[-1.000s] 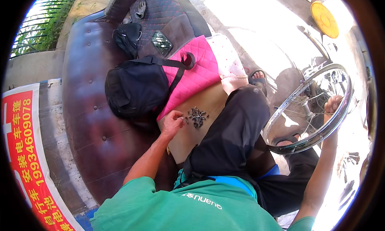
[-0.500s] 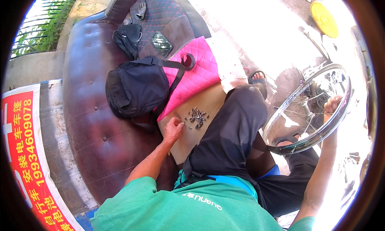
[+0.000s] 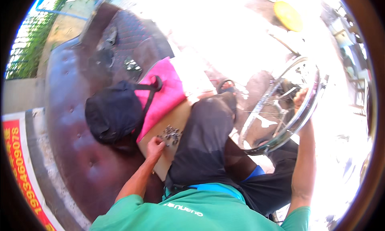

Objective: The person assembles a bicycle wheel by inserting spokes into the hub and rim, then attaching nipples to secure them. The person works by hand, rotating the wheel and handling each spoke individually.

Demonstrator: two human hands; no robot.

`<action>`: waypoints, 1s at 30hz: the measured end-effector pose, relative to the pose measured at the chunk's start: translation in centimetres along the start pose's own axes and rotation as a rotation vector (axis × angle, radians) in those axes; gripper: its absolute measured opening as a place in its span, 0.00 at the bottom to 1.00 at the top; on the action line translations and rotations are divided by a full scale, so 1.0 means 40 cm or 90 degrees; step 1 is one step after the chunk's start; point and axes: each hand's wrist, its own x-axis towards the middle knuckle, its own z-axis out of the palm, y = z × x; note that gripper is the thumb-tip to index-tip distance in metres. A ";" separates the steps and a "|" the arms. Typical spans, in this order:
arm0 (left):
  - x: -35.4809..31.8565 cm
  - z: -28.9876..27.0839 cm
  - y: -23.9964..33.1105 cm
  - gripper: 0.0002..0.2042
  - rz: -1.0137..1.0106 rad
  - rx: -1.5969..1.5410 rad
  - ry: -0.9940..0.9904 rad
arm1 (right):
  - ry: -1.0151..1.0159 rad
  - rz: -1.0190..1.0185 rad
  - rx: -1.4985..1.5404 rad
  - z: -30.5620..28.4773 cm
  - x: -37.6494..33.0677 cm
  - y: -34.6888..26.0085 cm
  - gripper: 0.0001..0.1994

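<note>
Arms (image 3: 303, 163) apart, left hand (image 3: 155, 147) curled

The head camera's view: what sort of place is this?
Probably an informal outdoor bicycle workspace: there's a spoked wheel, a pile of small parts and, at the upper left, greenery along a fence.

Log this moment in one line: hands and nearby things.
Left hand: beside small dark parts, hold unclear | Right hand: at wheel rim, grip unclear | Nearby: black bag, pink cloth

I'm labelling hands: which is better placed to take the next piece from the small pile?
Probably the left hand: it is beside the pile, while the right hand holds the wheel.
</note>
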 end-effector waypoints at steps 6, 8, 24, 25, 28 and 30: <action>-0.015 -0.101 0.325 0.03 -0.033 -0.696 -0.322 | 0.182 0.029 0.029 0.113 -0.018 -0.050 0.17; -0.009 -0.128 0.465 0.04 0.053 -0.817 -0.441 | 0.177 0.015 0.009 0.123 -0.025 -0.074 0.17; -0.168 0.303 1.339 0.07 0.162 -0.871 -1.202 | 0.122 0.014 0.015 0.055 -0.004 -0.043 0.17; -0.177 0.320 1.351 0.06 0.160 -0.788 -1.105 | 0.124 0.006 -0.005 0.061 -0.005 -0.046 0.17; -0.159 0.367 1.345 0.02 0.199 -0.656 -0.941 | 0.155 0.019 -0.002 0.055 -0.002 -0.051 0.16; -0.124 0.372 1.322 0.03 0.198 -0.578 -0.912 | 0.127 -0.011 -0.069 0.058 -0.015 -0.060 0.16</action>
